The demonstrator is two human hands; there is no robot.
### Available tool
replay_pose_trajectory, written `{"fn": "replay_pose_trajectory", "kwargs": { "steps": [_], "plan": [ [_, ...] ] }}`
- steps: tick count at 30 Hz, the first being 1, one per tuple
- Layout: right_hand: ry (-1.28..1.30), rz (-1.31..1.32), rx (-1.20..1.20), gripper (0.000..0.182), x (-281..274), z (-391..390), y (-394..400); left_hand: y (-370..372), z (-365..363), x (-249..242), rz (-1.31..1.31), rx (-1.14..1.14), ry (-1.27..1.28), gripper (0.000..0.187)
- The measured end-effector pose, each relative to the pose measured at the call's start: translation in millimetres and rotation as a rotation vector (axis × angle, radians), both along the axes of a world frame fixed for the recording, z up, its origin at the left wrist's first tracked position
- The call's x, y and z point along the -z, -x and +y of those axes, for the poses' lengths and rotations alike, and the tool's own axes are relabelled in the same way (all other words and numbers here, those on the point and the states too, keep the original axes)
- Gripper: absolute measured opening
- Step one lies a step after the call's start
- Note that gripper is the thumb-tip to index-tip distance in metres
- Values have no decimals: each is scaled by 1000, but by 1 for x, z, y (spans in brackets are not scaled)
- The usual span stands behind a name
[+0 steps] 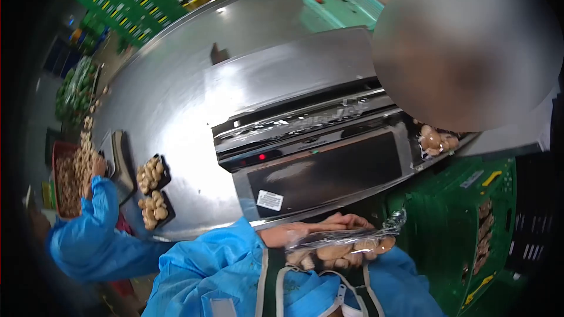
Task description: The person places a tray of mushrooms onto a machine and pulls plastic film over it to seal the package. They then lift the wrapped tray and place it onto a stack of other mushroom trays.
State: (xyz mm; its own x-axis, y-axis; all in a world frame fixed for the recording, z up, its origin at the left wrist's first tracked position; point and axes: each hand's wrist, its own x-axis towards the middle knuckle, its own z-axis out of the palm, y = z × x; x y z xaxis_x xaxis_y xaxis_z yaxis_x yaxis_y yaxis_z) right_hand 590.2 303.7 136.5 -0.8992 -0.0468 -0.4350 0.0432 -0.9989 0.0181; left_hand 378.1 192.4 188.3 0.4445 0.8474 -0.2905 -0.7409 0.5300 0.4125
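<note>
A film-wrapped pack of mushrooms (338, 253) is close to my chest at the bottom centre, its film bunched into a twist at the right end. My left hand (317, 228) comes out of the blue sleeve and lies along the pack's far edge, fingers bent round it. My right hand does not show; the pack and my clothing may hide it. Beyond the pack stands a wrapping machine (311, 135) with a lit red light and a dark flat plate (329, 170). Another wrapped mushroom pack (436, 141) sits at its right end.
Two black trays of mushrooms (151, 175) rest on the steel table (188, 199). At the left, a co-worker in blue (100, 211) reaches to a red crate of mushrooms (67, 185) beside a scale. Green crates (435, 199) stand right; a mint basket (343, 9) is at the back.
</note>
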Motion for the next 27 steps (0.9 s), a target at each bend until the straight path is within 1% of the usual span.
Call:
{"fn": "replay_pose_trajectory", "kwargs": {
  "steps": [1,2,3,4,5,6,8,9,10,11,12,13,14,15,16,18,19,20,21,22,23,24,26,27],
  "plan": [
    [-584,100,-208,14,14,21,4,3,-8,0,-192,-3,112,64],
    [-1183,157,-373,15,28,41,9,2,-17,25,-197,53,172,60],
    [-1439,-213,-507,18,-20,64,28,-2,-25,52,-203,106,227,57],
    [-1369,-155,-157,22,-33,85,36,-9,-32,58,-203,114,250,55],
    [-1214,-112,-13,30,-80,87,60,-16,-39,65,-203,121,272,54],
    [-1401,184,-113,37,-117,78,89,-22,-44,62,-57,51,69,51],
    [-1536,784,-670,71,-141,47,136,-11,-51,53,352,-111,-324,45],
    [-1550,884,-1067,68,-144,30,147,0,-53,50,595,-174,-512,42],
    [-1588,930,-1008,65,-129,28,146,8,-56,50,836,-213,-693,40],
    [-1726,869,-1019,57,-142,33,141,9,-61,62,875,-144,-559,39],
    [-1511,653,-977,58,-149,41,134,6,-66,76,884,-77,-420,39],
    [-1329,461,-1053,60,-148,53,122,2,-68,87,885,-131,-419,39],
    [-1202,341,-1017,63,-113,69,100,2,-66,92,875,-183,-425,40],
    [-960,240,-869,65,-91,74,81,14,-61,74,897,-144,-434,41],
    [-1120,234,-722,70,-64,76,66,23,-58,48,913,-96,-442,43],
    [-640,-74,-308,70,-29,57,47,18,-51,21,353,-580,-179,49],
    [-278,163,-246,69,33,59,33,21,-47,-17,64,-674,-151,57],
    [83,400,-161,69,81,62,20,30,-28,-10,494,-474,-185,63],
    [-269,-196,-10,68,68,44,21,26,-27,-23,599,-415,-274,61],
    [-381,-426,58,67,53,43,28,22,-31,-34,699,-355,-369,60],
    [-359,-331,69,61,30,48,30,25,-27,-33,686,-306,-388,60],
    [-331,-246,94,56,5,52,28,27,-21,-29,785,-218,-213,53],
    [-238,-274,165,48,-18,69,28,21,-6,-6,910,-156,10,43],
    [-463,-305,194,37,-3,87,18,14,5,-5,924,-214,-60,43]
  ]
}}
